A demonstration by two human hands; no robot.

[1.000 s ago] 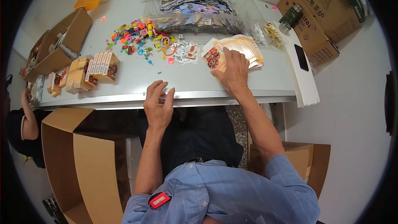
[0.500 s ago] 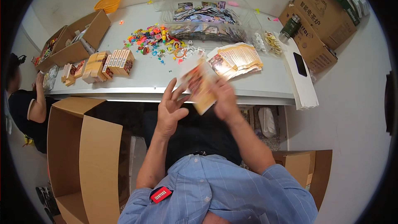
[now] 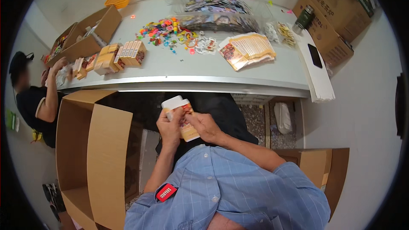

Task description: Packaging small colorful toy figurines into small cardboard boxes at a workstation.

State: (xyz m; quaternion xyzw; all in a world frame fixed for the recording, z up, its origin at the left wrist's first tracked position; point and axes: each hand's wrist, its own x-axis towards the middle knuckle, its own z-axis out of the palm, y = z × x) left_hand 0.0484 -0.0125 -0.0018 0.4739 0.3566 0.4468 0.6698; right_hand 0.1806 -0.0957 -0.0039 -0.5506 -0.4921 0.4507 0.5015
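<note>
Half a second earlier both hands were raised near the table edge with the flat carton sleeve fanned out between them; now they have dropped lower, close to the person's chest, below the grey table (image 3: 179, 74). The left hand (image 3: 169, 127) and the right hand (image 3: 203, 126) both grip one small printed carton (image 3: 183, 117), its white flap pointing up and away, the fingers pinching its sides. A second earlier the right hand lay on the stack of flat cartons (image 3: 248, 49) on the table; that one stack now lies untouched, well apart from the hands.

On the table lie one heap of colourful small trinkets (image 3: 170, 34), one row of assembled little boxes (image 3: 121, 55) and two open cardboard trays (image 3: 85, 34) at the left. One black phone (image 3: 315, 55) rests at the right. Another person's arm (image 3: 51, 89) reaches to the table's left end. One large open cardboard box (image 3: 96, 157) stands left of the person.
</note>
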